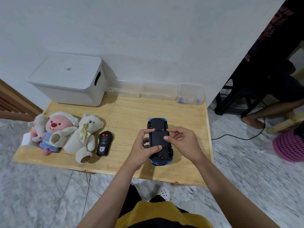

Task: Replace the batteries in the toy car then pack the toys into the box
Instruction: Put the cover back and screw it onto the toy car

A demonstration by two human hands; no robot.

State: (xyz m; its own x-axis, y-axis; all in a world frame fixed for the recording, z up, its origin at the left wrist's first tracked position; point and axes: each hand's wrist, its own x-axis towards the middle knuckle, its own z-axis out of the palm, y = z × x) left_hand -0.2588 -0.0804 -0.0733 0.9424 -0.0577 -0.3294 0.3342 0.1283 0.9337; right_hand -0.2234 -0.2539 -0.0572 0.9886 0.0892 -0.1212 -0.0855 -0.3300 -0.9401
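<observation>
A blue toy car [158, 125] lies upside down on the wooden table [125, 116], its black underside facing up. My left hand [144, 145] grips its left side, thumb across the rear of the underside. My right hand [182, 140] holds the right side with thumb and forefinger pressed on the black battery cover. A black remote control [104, 141] lies to the left. Beyond it sit a white teddy bear [83, 137], a pink-faced plush [56, 129] and a small grey plush [38, 125]. A white lidded box [69, 79] stands shut at the back left.
Three clear plastic containers [158, 91] line the back edge by the wall; the right one [190, 94] holds small batteries. Another person's legs and foot [253, 120] are at the right beside a pink basket [289, 145]. A cable runs over the marble floor.
</observation>
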